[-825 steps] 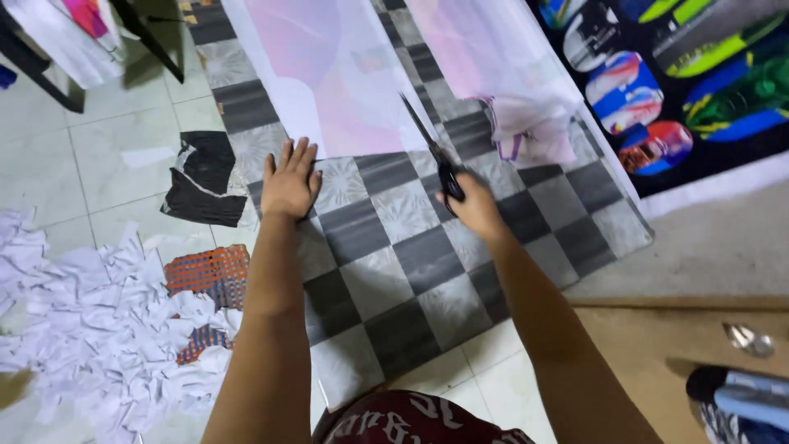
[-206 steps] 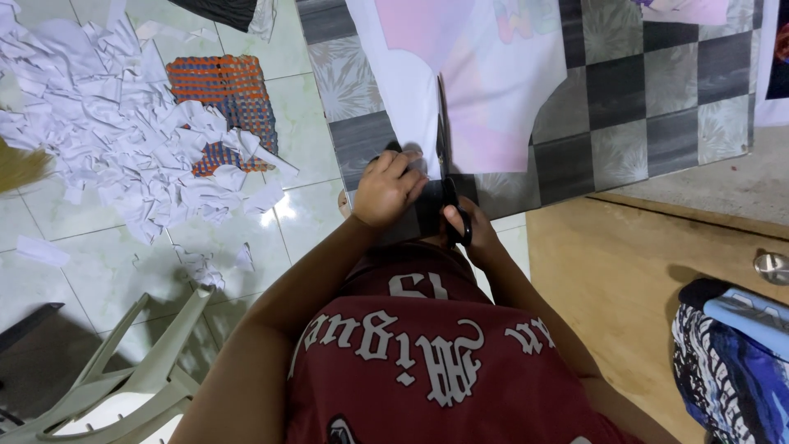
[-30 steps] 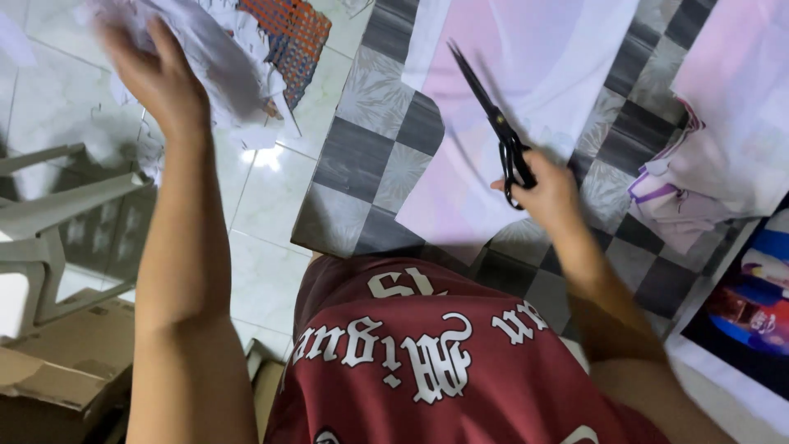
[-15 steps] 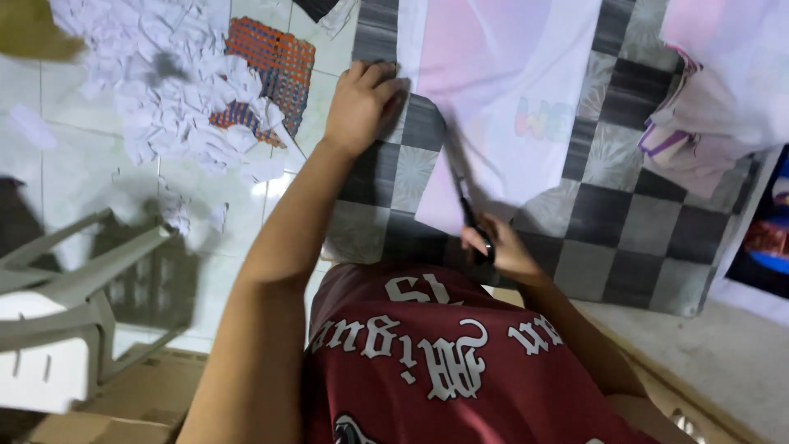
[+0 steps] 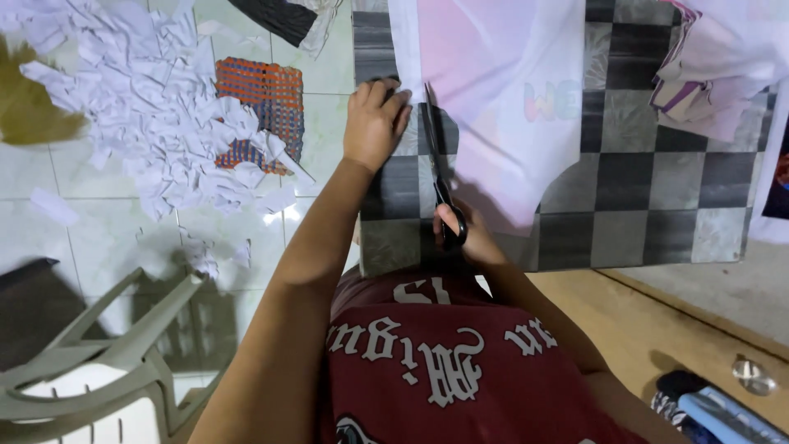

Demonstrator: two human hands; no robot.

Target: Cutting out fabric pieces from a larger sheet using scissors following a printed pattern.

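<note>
Right hand [image 5: 470, 238] closed through the handles of the black scissors [image 5: 438, 177], fingers curled into the loops; the blades run away from the body, and whether they are parted or shut cannot be told from this view; left hand [image 5: 376, 122] laid palm down, fingers bent slightly, pressing the near left edge of the pale pink-and-white fabric sheet [image 5: 501, 99] just beside the blades, holding nothing between the fingers; the scissor blades lie at the left margin of the fabric sheet, between the two hands, the sheet spreading ahead of and to the right of the right hand; under both hands and the sheet lies a grey-and-black checkered mat [image 5: 641, 189] on the floor; beyond the right hand, at the far right of the mat, a bundle of folded pale cloth [image 5: 707, 74]; to the left of the left hand, on the white tiled floor [image 5: 99, 238], a heap of white cloth scraps [image 5: 140, 99] partly covering an orange-and-blue woven piece [image 5: 261, 99]; farther ahead of the left hand, a dark cloth piece [image 5: 279, 16]; near the body on the left, a pale plastic chair [image 5: 107, 370]; near the body on the right, a wooden board [image 5: 657, 329] carrying a small metal object [image 5: 754, 374]; the person wears a dark red shirt [image 5: 436, 362] with white lettering.
</note>
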